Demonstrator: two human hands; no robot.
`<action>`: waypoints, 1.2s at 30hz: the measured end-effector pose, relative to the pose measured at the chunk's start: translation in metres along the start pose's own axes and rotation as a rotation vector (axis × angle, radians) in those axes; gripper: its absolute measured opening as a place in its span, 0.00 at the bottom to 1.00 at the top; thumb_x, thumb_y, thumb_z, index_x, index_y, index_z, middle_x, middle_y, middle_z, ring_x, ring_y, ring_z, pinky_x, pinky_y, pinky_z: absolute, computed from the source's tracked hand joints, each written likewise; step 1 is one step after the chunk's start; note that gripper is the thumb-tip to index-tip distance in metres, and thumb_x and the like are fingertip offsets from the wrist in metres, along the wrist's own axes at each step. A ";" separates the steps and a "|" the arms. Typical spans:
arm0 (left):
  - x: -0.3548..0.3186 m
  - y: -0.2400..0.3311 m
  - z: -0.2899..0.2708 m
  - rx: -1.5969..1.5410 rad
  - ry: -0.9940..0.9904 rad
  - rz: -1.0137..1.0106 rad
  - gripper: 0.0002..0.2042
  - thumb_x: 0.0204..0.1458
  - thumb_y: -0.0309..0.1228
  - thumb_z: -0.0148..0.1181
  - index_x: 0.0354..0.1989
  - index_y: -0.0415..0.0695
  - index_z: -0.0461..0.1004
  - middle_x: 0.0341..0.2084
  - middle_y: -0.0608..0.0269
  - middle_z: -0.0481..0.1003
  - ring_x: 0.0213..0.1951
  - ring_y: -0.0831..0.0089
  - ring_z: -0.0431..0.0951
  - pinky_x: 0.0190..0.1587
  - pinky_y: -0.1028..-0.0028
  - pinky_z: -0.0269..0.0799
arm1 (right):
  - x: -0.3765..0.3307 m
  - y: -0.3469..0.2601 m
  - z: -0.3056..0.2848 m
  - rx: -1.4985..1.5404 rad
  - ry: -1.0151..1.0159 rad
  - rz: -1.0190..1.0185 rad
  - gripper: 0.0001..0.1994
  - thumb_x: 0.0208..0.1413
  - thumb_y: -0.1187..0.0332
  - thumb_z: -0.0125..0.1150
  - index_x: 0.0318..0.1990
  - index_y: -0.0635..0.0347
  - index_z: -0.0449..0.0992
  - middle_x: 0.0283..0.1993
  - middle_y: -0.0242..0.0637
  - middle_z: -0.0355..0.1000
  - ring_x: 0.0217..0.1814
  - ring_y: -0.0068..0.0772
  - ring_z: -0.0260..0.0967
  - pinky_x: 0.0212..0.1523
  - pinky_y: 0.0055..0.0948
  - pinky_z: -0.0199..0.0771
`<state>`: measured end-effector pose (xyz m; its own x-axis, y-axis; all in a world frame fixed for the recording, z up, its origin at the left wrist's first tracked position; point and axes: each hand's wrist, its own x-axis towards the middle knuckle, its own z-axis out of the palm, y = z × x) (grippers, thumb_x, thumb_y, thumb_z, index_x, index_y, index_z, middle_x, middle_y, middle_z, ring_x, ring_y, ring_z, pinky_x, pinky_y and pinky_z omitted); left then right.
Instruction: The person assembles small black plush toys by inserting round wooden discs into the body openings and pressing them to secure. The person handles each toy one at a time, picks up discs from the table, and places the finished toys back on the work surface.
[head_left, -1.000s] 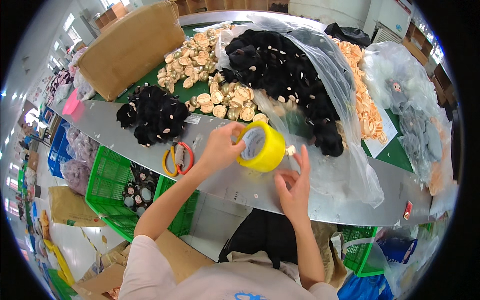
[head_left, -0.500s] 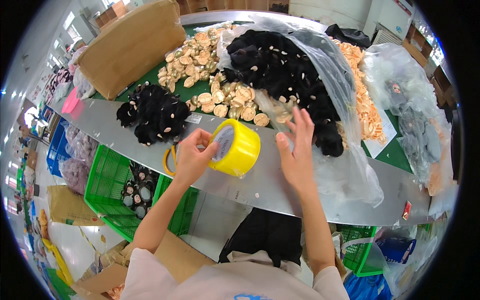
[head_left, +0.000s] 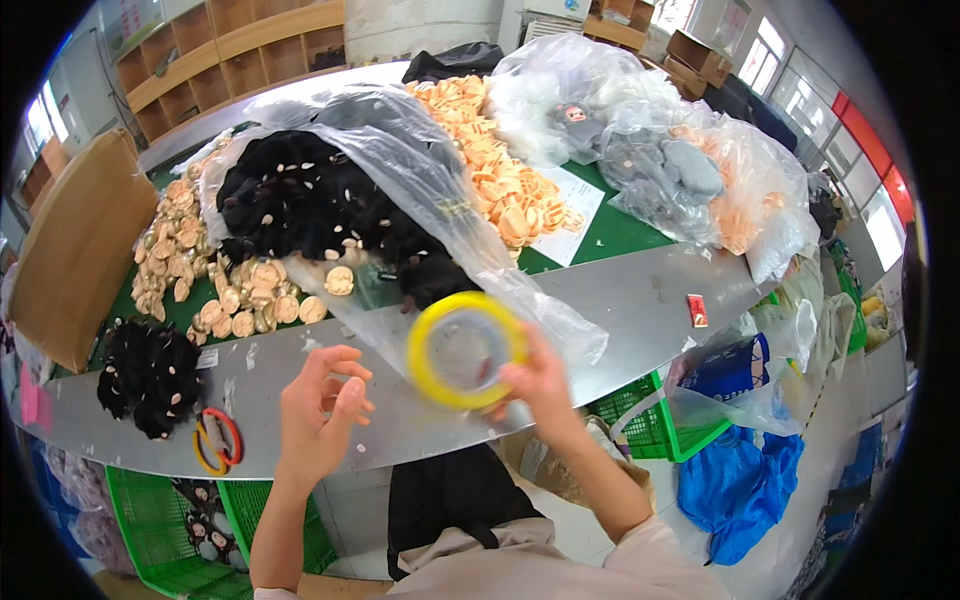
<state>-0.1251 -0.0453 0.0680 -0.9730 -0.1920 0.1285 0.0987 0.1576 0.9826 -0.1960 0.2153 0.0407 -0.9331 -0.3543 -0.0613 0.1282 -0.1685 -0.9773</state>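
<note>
A roll of yellow packing tape point(head_left: 417, 350) hangs above the near edge of the metal table. My right hand point(head_left: 543, 385) grips its right side, thumb through the ring, and the roll is slightly blurred. To its left, my left hand point(head_left: 325, 410) holds nothing, its fingers loosely bent and apart over the tabletop. Behind both hands lies a clear plastic bag point(head_left: 440, 190) spread over a heap of black plush pieces point(head_left: 300, 190). Scissors with red and yellow handles point(head_left: 220, 440) rest on the metal left of my left hand.
Gold-and-beige round pieces point(head_left: 180, 240) and a smaller black plush pile point(head_left: 150, 375) lie to the left, beside a cardboard sheet point(head_left: 80, 250). Peach pieces point(head_left: 500, 180), a paper sheet point(head_left: 572, 215) and filled plastic bags point(head_left: 660, 150) occupy the far right. Green crates point(head_left: 160, 530) stand below the table.
The tape roll passed from my left hand to my right, and my left hand let go. My view turned to the right, so the table's things appear further left.
</note>
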 end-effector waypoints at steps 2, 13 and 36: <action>0.008 -0.002 0.011 0.069 -0.084 0.033 0.11 0.61 0.28 0.56 0.47 0.34 0.71 0.35 0.58 0.76 0.29 0.77 0.79 0.28 0.78 0.77 | -0.003 -0.015 -0.059 0.070 0.233 -0.087 0.25 0.63 0.61 0.57 0.63 0.60 0.60 0.35 0.36 0.74 0.27 0.30 0.74 0.27 0.29 0.77; 0.008 -0.054 -0.035 0.376 -0.090 0.022 0.07 0.58 0.26 0.57 0.42 0.37 0.74 0.35 0.58 0.76 0.28 0.73 0.80 0.30 0.76 0.75 | 0.014 0.024 -0.190 -0.090 0.768 -0.296 0.20 0.66 0.60 0.54 0.59 0.62 0.68 0.55 0.39 0.68 0.45 0.27 0.71 0.48 0.27 0.74; 0.150 -0.155 -0.083 1.184 0.088 -0.130 0.14 0.46 0.42 0.62 0.33 0.44 0.83 0.29 0.53 0.81 0.35 0.52 0.81 0.37 0.55 0.75 | -0.022 0.077 -0.040 -0.662 0.305 -0.646 0.12 0.63 0.64 0.53 0.35 0.65 0.76 0.23 0.32 0.66 0.22 0.21 0.59 0.24 0.23 0.56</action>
<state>-0.2692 -0.1792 -0.0536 -0.9393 -0.3306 0.0915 -0.2979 0.9185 0.2600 -0.1788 0.2470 -0.0414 -0.8160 -0.1056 0.5683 -0.5670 0.3374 -0.7514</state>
